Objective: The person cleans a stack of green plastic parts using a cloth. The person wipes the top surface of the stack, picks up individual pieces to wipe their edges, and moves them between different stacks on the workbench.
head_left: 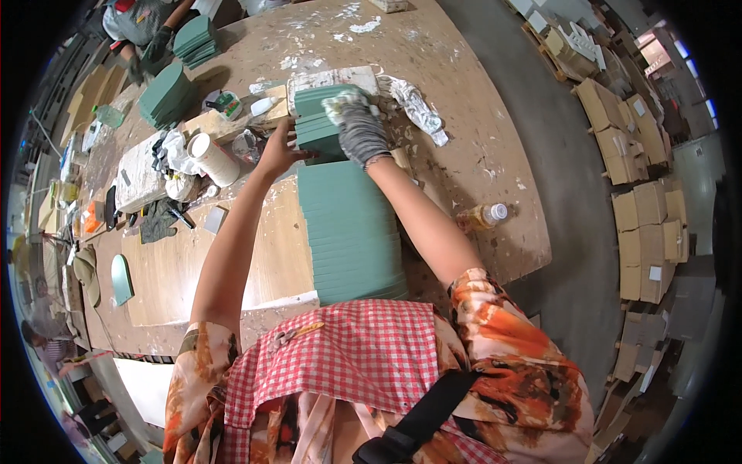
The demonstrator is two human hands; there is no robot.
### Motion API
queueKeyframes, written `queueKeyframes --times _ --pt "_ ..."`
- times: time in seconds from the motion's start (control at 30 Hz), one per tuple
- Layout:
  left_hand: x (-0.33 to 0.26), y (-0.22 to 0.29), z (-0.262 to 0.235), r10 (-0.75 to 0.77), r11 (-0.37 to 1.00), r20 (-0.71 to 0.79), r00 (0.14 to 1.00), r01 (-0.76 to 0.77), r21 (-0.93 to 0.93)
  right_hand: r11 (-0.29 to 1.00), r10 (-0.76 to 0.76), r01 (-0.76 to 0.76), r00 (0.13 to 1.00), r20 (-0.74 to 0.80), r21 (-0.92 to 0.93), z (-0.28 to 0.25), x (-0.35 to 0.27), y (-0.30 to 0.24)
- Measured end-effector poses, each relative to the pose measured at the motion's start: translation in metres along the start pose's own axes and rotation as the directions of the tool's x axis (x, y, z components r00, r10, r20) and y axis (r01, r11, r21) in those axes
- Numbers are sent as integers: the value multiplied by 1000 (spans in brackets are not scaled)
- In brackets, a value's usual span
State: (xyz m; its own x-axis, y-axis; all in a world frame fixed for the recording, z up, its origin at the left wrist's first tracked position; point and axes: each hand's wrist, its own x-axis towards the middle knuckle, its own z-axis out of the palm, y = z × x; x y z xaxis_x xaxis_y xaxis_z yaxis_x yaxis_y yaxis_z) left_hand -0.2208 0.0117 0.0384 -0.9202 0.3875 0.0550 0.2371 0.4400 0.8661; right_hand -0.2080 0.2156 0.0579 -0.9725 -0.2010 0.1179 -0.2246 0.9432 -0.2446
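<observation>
Green boards (352,220) lie in a long overlapping row in front of me. Beyond them is a smaller stack of green boards (318,127), its far end by a white-smeared block (336,77). My left hand (280,153) is bare, with fingers apart at the stack's left edge. My right hand (362,133) wears a grey knitted glove. It is closed on a crumpled white rag (345,102) with greenish smudges, pressed against the stack's top right; its fingertips are partly hidden.
A white cup (212,158), bundled rags and tools lie left. A crumpled cloth (417,110) and a bottle of yellowish liquid (483,216) lie right. More green stacks (166,94) stand near a co-worker's gloved hands (147,58). Cardboard boxes (641,209) stand beyond the table.
</observation>
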Motion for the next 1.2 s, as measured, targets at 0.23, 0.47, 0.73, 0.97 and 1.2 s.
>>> queueKeyframes --times 0.23,0.47,0.73,0.97,1.2 --pt "-9 -13 9 -74 997 -151 986 73 -6 989 3 -2 1000 8 -146 15 5 -28" --pt "-4 -28 32 6 892 -100 995 -50 -449 961 -193 198 980 43 -195 18 2 -51" --pt "-13 -20 25 3 970 -139 990 -37 -241 955 -194 187 981 -7 -228 13 -7 -20" --pt "-12 -27 23 9 955 -135 991 -49 -291 904 33 59 977 -209 424 27 2 22" --pt "-4 -3 38 -6 963 -42 999 -5 -270 843 473 -321 823 -313 431 20 -17 38"
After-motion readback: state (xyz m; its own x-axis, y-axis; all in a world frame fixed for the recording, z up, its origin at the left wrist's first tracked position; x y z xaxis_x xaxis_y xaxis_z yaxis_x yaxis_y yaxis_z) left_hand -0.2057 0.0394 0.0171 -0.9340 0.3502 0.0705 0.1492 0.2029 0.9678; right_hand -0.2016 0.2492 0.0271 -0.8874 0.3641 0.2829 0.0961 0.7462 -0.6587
